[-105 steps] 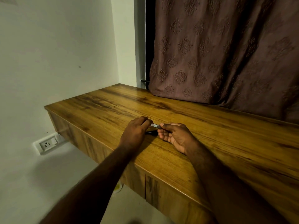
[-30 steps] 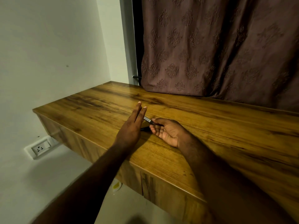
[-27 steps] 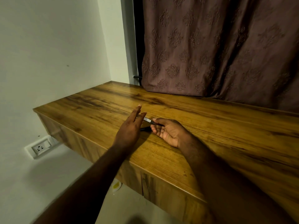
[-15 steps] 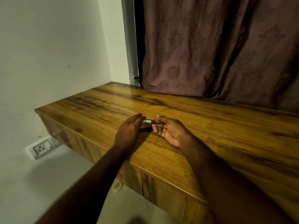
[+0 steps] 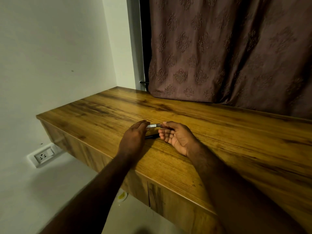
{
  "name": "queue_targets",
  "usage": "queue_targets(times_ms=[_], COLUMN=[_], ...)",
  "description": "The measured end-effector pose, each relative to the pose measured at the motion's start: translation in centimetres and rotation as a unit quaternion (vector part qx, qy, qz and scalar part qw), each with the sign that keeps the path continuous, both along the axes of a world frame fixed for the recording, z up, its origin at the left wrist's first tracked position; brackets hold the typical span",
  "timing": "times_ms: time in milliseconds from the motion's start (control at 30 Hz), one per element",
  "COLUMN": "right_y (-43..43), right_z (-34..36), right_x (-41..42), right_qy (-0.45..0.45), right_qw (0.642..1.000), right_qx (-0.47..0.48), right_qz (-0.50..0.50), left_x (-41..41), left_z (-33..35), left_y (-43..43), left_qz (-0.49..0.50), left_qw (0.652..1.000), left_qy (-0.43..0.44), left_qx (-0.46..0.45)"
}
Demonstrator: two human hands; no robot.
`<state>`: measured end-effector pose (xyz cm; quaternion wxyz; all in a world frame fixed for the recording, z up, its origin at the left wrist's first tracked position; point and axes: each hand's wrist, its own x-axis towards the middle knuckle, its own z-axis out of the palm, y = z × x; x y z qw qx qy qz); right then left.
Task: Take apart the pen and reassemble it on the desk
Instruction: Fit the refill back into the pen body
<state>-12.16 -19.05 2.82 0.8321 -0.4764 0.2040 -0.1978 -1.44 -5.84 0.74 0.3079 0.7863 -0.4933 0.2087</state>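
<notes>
A slim pen part with a silvery label (image 5: 153, 126) is held level just above the wooden desk (image 5: 219, 132). My right hand (image 5: 177, 137), palm turned up, pinches its right end between thumb and forefinger. My left hand (image 5: 135, 137) is flat with fingers straight, its fingertips touching the part's left end. Below, between the two hands, a dark pen piece (image 5: 152, 136) lies on the desk, partly hidden by my left hand.
A brown patterned curtain (image 5: 228, 56) hangs along the desk's far edge. A white wall runs on the left with a socket (image 5: 44, 155) low down. The desk's front edge (image 5: 168, 176) is close to my forearms. A small yellowish object (image 5: 122, 197) lies on the floor.
My left hand, raised with fingers pointing up a second ago, has come down flat so its fingertips meet the labelled part's left end. My right hand has kept its pinch in place.
</notes>
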Motion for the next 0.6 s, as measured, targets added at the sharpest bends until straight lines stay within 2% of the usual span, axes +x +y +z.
queue_targets(times_ms=[267,600], right_y=[-0.02,-0.08], right_z=[-0.07,-0.01], right_x=[0.11,-0.11], right_qy=[-0.008,-0.015], right_qw=[1.000,0.996], right_qx=[-0.006,-0.077], right_qz=[-0.019,-0.046], left_x=[0.07,0.03], left_z=[0.06,-0.01], left_y=[-0.03,-0.03], left_qz=[-0.002,-0.006], left_qw=[1.000,1.000], left_qy=[0.003,-0.003], left_qx=[-0.012,-0.030])
